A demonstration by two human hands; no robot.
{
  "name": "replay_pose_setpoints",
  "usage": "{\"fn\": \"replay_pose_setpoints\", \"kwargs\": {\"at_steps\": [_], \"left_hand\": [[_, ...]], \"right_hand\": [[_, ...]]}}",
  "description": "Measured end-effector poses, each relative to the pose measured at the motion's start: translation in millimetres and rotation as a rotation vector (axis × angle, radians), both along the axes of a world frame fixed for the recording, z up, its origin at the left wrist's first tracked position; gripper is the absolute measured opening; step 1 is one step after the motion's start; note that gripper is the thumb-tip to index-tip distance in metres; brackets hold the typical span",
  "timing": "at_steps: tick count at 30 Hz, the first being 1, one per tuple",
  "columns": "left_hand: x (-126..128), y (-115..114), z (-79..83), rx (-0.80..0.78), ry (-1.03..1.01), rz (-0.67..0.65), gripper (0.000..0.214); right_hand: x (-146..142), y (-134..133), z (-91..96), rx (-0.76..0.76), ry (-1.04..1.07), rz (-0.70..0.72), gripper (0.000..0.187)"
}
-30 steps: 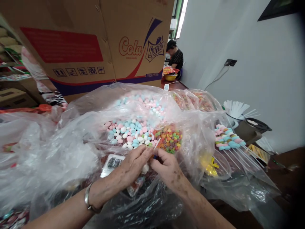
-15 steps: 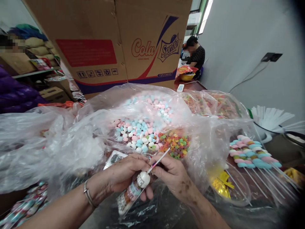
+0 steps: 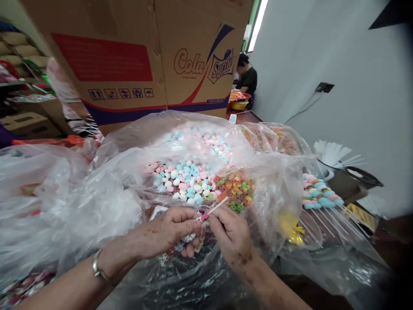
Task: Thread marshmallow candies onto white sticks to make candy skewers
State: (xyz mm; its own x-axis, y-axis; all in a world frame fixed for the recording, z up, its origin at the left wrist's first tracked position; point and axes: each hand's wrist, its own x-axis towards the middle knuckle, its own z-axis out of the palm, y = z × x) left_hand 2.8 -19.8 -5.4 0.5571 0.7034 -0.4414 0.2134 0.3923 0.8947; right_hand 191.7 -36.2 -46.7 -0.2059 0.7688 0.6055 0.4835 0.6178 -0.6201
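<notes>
White stick (image 3: 220,204) is angled away and rightward from wrapped candy (image 3: 201,242) gripped by left hand (image 3: 172,228); right hand (image 3: 235,234) nearer stick, hold unclear.

The big box (image 3: 129,21) is cut off by the top edge, and the print on its red patch (image 3: 103,58) is too blurry to read. In front of the box, the left hand (image 3: 176,228) hides most of a wrapped treat (image 3: 202,235). Cloudy plastic (image 3: 112,206) makes the candies (image 3: 206,137) nearest the box look fuzzy. Far to the front left of the box, a shiny heap (image 3: 27,286) is cut off.
</notes>
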Motion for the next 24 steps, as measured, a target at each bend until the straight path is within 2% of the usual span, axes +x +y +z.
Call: {"fn": "replay_pose_setpoints", "kwargs": {"at_steps": [2, 4, 6, 8, 10, 12, 13, 14, 16, 18, 20, 22, 24], "left_hand": [[-0.6, 1.6, -2.1, -0.017, -0.051, 0.006, 0.035], [-0.2, 2.4, -9.5, -0.071, -0.135, -0.002, 0.035], [0.9, 2.6, -18.7, -0.127, -0.156, -0.038, 0.032], [2.2, 3.2, -25.9, -0.172, -0.122, -0.102, 0.028], [3.8, 4.7, -28.4, -0.189, -0.083, -0.175, 0.027], [6.2, 5.8, -26.3, -0.134, -0.009, -0.25, 0.026], [7.7, 5.7, -24.4, -0.041, 0.052, -0.278, 0.023], [9.5, 4.9, -22.7, 0.121, 0.13, -0.29, 0.019], [13.4, 1.5, -21.0, 0.621, 0.281, -0.27, 0.011], [16.4, -2.3, -22.7, 1.182, 0.323, -0.218, 0.016], [17.6, -3.6, -27.1, 1.515, 0.248, -0.218, 0.022], [17.0, -1.6, -32.4, 1.59, 0.19, -0.211, 0.024], [14.7, 0.9, -36.5, 1.479, 0.179, -0.111, 0.02]], "right_hand": [[2.3, -6.3, 1.3, 0.234, -0.18, -0.104, 0.019], [5.9, -12.2, 4.9, 0.427, -0.4, -0.092, 0.029], [8.7, -16.2, 8.0, 0.48, -0.575, 0.016, 0.036], [10.0, -17.2, 8.5, 0.485, -0.647, 0.088, 0.039], [10.3, -14.7, 6.0, 0.506, -0.659, 0.099, 0.036], [10.7, -9.3, 2.2, 0.532, -0.646, 0.082, 0.029], [11.2, -6.4, 0.7, 0.52, -0.635, 0.068, 0.026], [12.0, -3.9, -0.2, 0.491, -0.614, 0.053, 0.023], [14.1, -2.1, 0.8, 0.359, -0.573, 0.032, 0.021], [15.6, -5.3, 5.1, 0.151, -0.556, 0.046, 0.021], [16.0, -11.0, 10.9, 0.001, -0.557, 0.065, 0.024], [18.9, -15.9, 16.5, 0.026, -0.548, 0.033, 0.025], [31.4, -19.2, 22.3, 0.19, -0.496, -0.104, 0.02]]}}
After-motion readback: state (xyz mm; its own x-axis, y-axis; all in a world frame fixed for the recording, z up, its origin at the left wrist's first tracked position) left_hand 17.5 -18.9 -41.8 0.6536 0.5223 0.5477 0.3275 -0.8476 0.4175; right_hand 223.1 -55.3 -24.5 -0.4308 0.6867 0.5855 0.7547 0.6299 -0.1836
